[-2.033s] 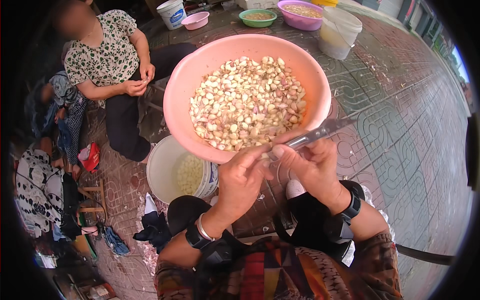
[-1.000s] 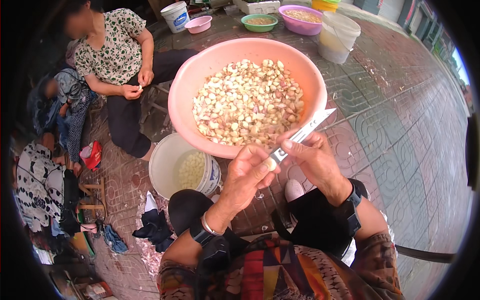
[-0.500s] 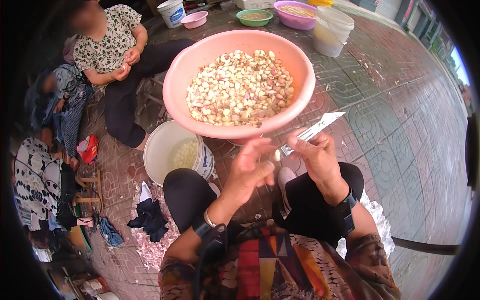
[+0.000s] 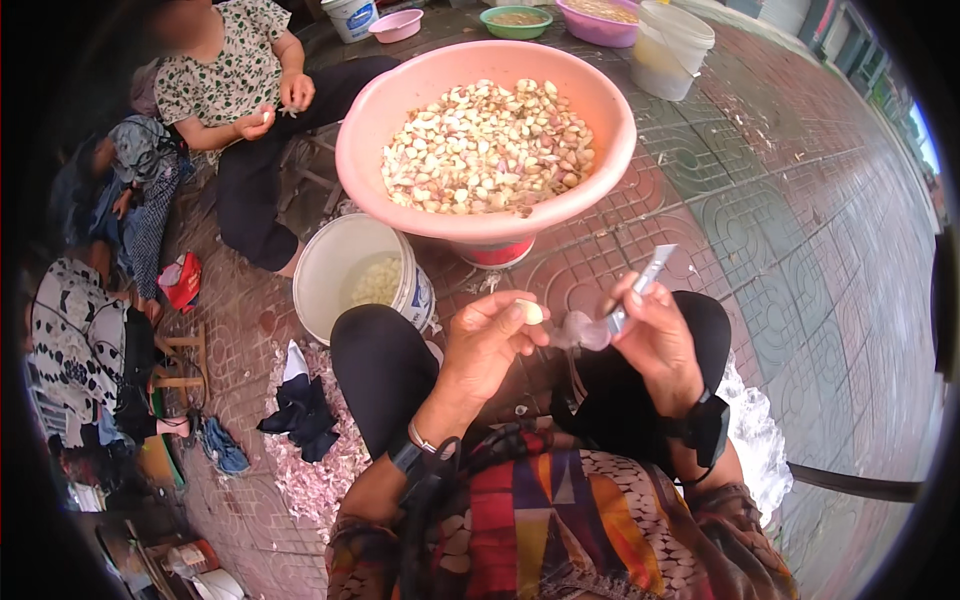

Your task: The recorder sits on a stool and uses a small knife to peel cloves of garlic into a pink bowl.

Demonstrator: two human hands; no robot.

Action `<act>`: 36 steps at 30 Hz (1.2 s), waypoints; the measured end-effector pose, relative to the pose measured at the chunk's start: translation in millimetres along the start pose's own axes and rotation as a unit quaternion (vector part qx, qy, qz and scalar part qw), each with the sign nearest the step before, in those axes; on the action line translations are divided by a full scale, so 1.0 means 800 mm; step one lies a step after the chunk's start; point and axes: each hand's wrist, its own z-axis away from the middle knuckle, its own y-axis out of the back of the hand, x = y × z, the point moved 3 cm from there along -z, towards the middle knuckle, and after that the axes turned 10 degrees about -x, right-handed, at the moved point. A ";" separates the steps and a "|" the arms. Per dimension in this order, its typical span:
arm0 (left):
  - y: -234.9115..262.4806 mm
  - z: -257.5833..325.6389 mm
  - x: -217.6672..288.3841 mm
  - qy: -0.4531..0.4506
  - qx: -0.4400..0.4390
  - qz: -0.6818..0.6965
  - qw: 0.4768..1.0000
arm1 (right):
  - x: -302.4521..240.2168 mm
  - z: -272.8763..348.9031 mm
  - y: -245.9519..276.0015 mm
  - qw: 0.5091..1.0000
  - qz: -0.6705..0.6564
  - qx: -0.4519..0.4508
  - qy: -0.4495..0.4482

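Observation:
Between the fingertips of my left hand is a pale peeled garlic clove. My right hand is closed around a small flat silver knife, its slanted end pointing up and away. A thin purplish garlic skin, smeared by motion, hangs beside the right fingers, between the two hands. Ahead of my hands stands a large pink basin full of unpeeled and partly peeled cloves. Left of my left knee, a white bucket holds peeled cloves in liquid.
Under the basin is a red support. A heap of skins with dark cloth lies at my left; clear plastic lies at my right. Another person sits at the far left. Tubs and a whitish bucket stand at the back.
The clove has gone from beside the knife's lower end into my left fingertips, which have closed on it. The knife has tilted steeper, and a loose skin now shows by my right hand.

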 end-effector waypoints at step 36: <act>0.205 -0.259 0.125 0.248 -0.256 -0.773 0.525 | -0.043 -0.028 -0.024 0.945 0.319 0.071 -0.005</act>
